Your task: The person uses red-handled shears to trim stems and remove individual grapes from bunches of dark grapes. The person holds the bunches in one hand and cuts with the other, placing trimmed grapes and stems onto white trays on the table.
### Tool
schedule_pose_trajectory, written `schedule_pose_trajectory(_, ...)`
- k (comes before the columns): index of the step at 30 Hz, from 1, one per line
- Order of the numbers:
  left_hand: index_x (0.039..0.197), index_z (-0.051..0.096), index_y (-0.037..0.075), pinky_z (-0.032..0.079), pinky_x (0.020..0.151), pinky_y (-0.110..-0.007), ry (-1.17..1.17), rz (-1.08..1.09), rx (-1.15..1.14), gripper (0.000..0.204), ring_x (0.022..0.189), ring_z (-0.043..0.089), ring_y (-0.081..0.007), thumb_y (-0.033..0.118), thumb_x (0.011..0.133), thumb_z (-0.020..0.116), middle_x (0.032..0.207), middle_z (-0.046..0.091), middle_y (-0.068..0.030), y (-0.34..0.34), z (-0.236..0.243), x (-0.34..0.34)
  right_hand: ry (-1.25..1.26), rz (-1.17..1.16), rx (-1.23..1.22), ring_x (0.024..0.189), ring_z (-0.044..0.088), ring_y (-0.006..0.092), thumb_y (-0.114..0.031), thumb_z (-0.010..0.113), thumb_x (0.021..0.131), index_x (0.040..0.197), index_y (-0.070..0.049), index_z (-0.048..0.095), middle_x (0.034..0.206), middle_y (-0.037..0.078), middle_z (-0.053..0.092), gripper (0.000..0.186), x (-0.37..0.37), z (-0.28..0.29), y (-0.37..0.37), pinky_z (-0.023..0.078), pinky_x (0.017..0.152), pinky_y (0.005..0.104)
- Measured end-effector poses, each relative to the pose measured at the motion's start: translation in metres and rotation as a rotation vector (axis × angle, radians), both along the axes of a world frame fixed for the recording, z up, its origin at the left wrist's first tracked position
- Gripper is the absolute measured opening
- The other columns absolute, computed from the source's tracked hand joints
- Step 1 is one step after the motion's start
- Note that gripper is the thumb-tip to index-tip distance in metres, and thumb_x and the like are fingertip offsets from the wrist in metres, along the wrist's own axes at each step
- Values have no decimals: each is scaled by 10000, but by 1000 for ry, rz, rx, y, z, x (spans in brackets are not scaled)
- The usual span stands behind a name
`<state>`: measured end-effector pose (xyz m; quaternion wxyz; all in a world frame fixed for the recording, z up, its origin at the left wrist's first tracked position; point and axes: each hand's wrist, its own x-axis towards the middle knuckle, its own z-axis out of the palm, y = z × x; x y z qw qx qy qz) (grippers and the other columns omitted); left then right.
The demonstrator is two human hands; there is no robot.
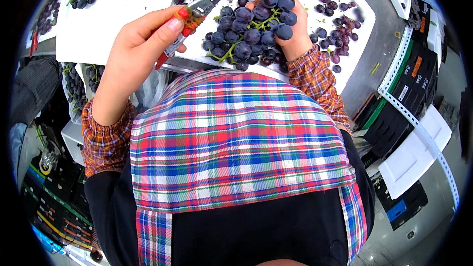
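My left hand (135,61) is closed around red-handled shears (204,5) with an orange band wound near the pivot; their blades point up and to the right, over the grapes. My right hand (295,37) holds a bunch of dark purple grapes (246,34) with green stems from behind, fingertips curled above it, much of the hand hidden by the berries. The bunch hangs over a white foam board (357,56), where loose dark and reddish grapes (340,39) lie scattered.
Another white board (118,19) carries grapes at upper left, with bagged bunches (74,86) below it. A steel table (369,59) borders the boards. At right stand black crates (409,79), a perforated metal strip (436,152) and a white lid (404,157). Dark fabric (37,86) shows at far left.
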<state>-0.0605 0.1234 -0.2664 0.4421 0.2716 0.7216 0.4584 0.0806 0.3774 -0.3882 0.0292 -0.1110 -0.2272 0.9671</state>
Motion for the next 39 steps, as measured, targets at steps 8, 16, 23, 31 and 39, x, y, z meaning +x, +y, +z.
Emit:
schedule_pose_trajectory(8,1267,584,31,498,822,-288,213,-80,-111,381,932,631,-159,222,938,587,1060,673,-101,-12,15,12,9,17,-22,973,643,324,-424,351,1002,1239,37,510,1023,146,629,542,0,0,0,543,853,385)
schedule_pose_trajectory(16,1212,612,33,499,851,-315,396,-217,-67,328,973,653,-248,124,896,612,1102,660,-161,3,11,34,-22,-17,-34,954,648,316,-428,352,1003,1233,9,517,1026,152,625,521,1,0,-3,558,816,406)
schedule_pose_trajectory(23,1215,608,31,502,820,-292,390,-220,-63,329,952,653,-219,127,901,613,1069,670,-154,7,5,39,-7,-31,-19,950,649,306,-428,347,1004,1222,10,519,1008,182,638,519,2,0,-3,549,826,395)
schedule_pose_trajectory(31,1221,609,27,488,785,-266,176,22,-54,339,885,626,-141,211,937,599,1012,685,-109,-11,1,32,-42,-25,-163,972,645,324,-384,351,1002,1200,23,519,1043,176,627,483,2,6,-2,548,836,417)
schedule_pose_trajectory(39,1265,565,16,452,887,-283,351,200,-104,378,1010,594,-168,218,945,579,1115,647,-135,-25,-22,17,-398,-183,103,1039,615,347,-333,348,1009,1202,40,504,1126,185,598,448,-7,31,-19,523,913,468)
